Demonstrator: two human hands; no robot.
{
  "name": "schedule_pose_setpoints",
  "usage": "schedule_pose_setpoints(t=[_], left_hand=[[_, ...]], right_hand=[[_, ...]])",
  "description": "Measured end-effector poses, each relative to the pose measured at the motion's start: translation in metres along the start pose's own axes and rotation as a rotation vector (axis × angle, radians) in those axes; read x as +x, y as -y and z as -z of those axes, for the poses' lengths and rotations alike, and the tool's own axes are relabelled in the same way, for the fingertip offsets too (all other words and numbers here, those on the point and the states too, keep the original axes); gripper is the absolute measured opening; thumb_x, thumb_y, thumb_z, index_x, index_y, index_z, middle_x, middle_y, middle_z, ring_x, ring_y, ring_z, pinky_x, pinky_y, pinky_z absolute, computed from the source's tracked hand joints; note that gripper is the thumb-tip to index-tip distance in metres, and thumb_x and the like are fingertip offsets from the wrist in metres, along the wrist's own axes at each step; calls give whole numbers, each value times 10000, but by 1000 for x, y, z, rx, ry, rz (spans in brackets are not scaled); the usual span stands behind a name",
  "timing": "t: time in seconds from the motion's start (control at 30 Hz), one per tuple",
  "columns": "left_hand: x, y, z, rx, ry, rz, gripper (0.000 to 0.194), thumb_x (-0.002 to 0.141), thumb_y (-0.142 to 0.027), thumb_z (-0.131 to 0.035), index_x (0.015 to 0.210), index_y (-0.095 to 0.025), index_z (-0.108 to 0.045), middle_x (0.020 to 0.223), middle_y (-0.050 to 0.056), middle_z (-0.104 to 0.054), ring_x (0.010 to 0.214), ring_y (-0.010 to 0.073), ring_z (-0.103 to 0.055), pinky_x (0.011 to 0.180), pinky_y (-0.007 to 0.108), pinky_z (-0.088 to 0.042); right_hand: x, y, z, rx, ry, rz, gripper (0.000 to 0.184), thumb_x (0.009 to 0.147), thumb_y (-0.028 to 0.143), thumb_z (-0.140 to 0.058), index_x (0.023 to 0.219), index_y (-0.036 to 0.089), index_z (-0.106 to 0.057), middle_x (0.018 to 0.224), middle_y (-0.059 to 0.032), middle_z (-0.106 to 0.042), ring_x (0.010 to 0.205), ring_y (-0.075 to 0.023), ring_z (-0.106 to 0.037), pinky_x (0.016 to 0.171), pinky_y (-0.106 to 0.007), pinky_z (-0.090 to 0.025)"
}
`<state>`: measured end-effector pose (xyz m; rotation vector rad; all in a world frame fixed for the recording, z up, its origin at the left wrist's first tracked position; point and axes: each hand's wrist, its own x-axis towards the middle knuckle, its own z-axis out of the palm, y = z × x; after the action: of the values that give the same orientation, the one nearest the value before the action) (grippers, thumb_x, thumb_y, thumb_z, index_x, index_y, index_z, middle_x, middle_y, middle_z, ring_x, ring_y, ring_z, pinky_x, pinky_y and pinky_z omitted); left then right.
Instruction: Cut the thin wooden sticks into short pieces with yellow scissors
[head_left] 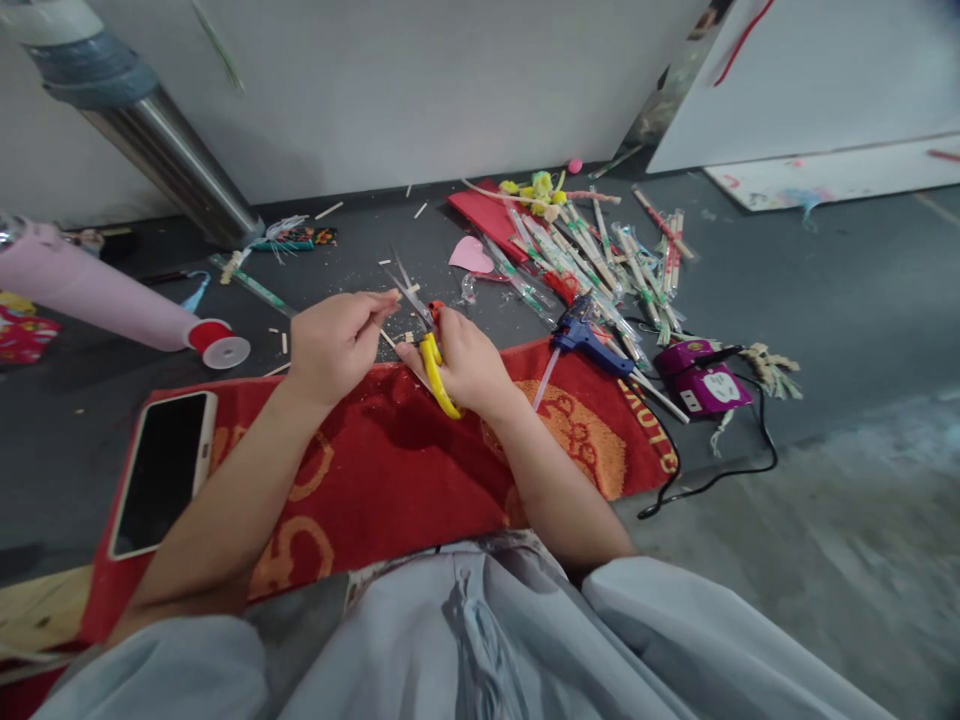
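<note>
My right hand [469, 365] is closed round a pair of scissors [432, 366] with yellow and orange handles. Their blades are parted and point up and to the left. A thin pale wooden stick [388, 340] runs under the scissors beside my right thumb; part of it is hidden. My left hand [334, 343] is closed in a pinch close to the blades, and what its fingertips hold is too small to name. Short cut bits of wood [284, 343] and crumbs lie on the dark tabletop around both hands. Below them spreads a red towel [405, 450] with orange figures.
Several chopsticks in clear wrappers [577, 245] lie back right, near a pink paper heart [471, 254]. A blue glue gun [589, 340] and a purple box [697, 375] with a black cable sit right. A white-framed tablet [163, 475] and a pink roll [97, 285] are left.
</note>
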<state>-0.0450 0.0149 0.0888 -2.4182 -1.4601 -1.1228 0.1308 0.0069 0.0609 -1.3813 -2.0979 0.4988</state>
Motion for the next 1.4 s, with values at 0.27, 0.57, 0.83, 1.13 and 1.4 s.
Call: schedule_pose_setpoints(t=[0.27,0.57,0.83,1.13,1.4], left_hand=[[0,3,1,70,34,-78,240,932,-327,-469,900,-201,-670,919,44,-757,840,174,-703,747,293,-530],[-2,2,1,114,31,-87,227,940,-293,-460,904,-202,-665,910,49,-757,814,172,-698,710,283,-506],[-2,3,2,155,84,-45,246,951,-299,-439,972,-201,-663,920,59,-741,852,186,-681,766,299,-500],[-7,-33,-1,104,-106,-259,214,874,-265,-539,1087,-244,-543,1033,84,-640,999,229,-626,897,432,-497],[-33,-43,-39,-415,50,51,934,719,-658,-657,1428,-198,-258,1451,193,-369,1369,336,-374,1094,501,-396]], right_hand=[[0,-1,0,9,29,6,614,853,761,-334,949,170,-466,938,-130,-618,887,-253,-606,811,-386,-472],[2,2,1,7,87,-90,550,893,681,-372,974,154,-510,960,-131,-656,840,-230,-618,748,-314,-430],[0,13,6,-16,125,-186,460,906,603,-420,968,164,-543,944,-114,-680,824,-230,-643,700,-291,-403],[6,5,10,165,93,-292,426,886,617,-433,849,202,-518,865,-96,-679,802,-243,-644,672,-308,-423],[8,6,5,360,48,-313,411,909,598,-385,795,218,-494,749,-31,-626,686,-178,-586,635,-285,-401]])
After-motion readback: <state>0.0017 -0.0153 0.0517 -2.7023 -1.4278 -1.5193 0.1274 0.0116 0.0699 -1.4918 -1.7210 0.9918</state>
